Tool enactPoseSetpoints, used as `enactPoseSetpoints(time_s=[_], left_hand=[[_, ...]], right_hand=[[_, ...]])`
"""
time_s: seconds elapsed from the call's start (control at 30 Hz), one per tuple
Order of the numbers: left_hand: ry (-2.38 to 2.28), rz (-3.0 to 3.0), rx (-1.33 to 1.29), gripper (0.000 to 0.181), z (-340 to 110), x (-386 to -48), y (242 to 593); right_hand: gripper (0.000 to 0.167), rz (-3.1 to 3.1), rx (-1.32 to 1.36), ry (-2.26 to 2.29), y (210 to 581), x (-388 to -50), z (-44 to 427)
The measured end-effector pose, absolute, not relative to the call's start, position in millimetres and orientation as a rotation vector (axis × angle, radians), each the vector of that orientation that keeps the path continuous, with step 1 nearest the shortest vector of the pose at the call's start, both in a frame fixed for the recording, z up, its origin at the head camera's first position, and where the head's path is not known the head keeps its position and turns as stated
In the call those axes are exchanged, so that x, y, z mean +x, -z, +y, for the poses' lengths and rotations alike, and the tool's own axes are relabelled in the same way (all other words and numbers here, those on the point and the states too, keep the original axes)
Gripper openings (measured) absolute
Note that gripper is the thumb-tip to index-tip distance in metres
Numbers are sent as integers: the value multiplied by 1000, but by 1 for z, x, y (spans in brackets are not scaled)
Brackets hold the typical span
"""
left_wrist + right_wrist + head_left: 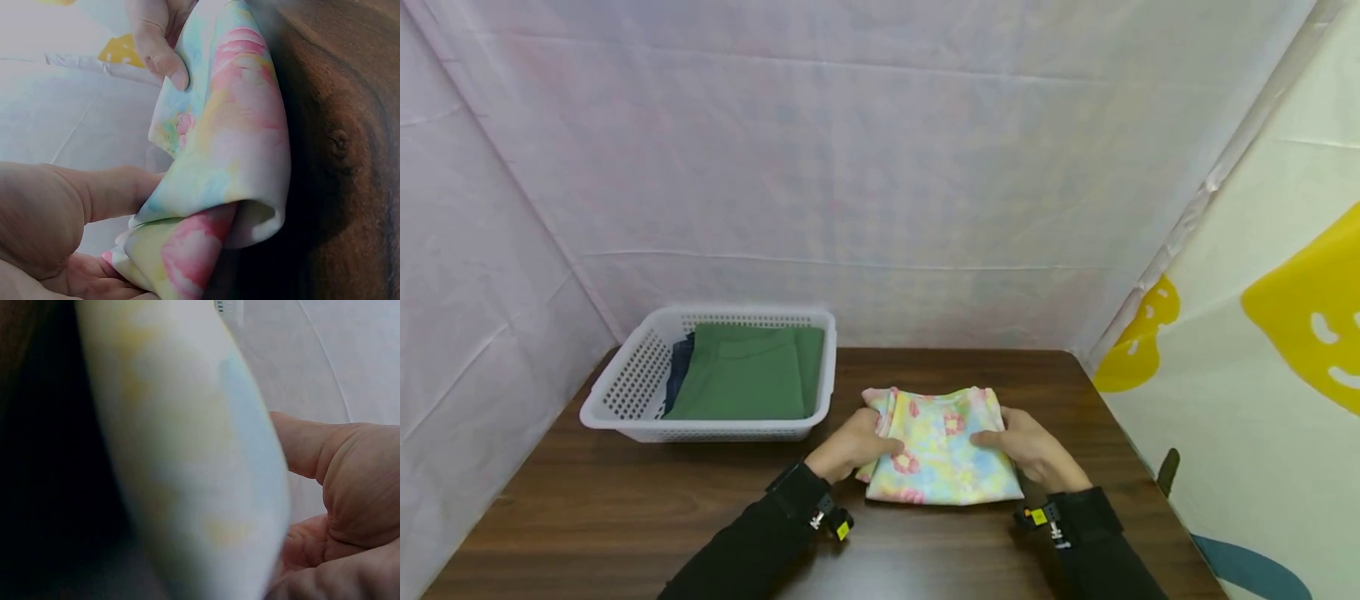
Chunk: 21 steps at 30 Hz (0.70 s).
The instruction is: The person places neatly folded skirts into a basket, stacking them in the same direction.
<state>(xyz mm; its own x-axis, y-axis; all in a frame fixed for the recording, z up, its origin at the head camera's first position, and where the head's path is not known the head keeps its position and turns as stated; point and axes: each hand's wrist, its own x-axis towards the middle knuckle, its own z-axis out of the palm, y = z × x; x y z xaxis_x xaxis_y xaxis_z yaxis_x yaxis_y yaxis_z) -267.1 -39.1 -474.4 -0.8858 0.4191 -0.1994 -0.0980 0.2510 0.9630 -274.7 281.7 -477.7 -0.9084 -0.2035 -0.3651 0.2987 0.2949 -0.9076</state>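
Observation:
A folded piece of fabric [943,467], pastel yellow, blue and pink with flowers, is held between both hands over the table. My left hand [853,446] grips its left side, thumb on top and the other fingers underneath. On the opposite side my right hand [1033,450] pinches the fabric the same way. In the left wrist view the fabric [231,137] shows a rounded fold above the wood, with a lower layer sticking out by the left palm. The right wrist view has the fabric [187,456] blurred and close, hiding the right fingertips.
At the back left of the brown wooden table [587,517] stands a white plastic basket [707,431]. Inside lie a folded green cloth [745,375] and a dark blue one [678,367]. White sheets [850,167] hang behind and beside the table.

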Motion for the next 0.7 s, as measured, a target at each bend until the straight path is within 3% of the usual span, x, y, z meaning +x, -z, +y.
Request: enactPoseSetpoints(time_s=[0.13, 0.7], left_hand=[[-1680, 2138, 286, 31, -37, -266, 471], [-1668, 2263, 377, 30, -42, -258, 429]], right_hand=[[76, 2177, 60, 1647, 475, -274, 283], [67, 2271, 1, 1674, 434, -263, 271]])
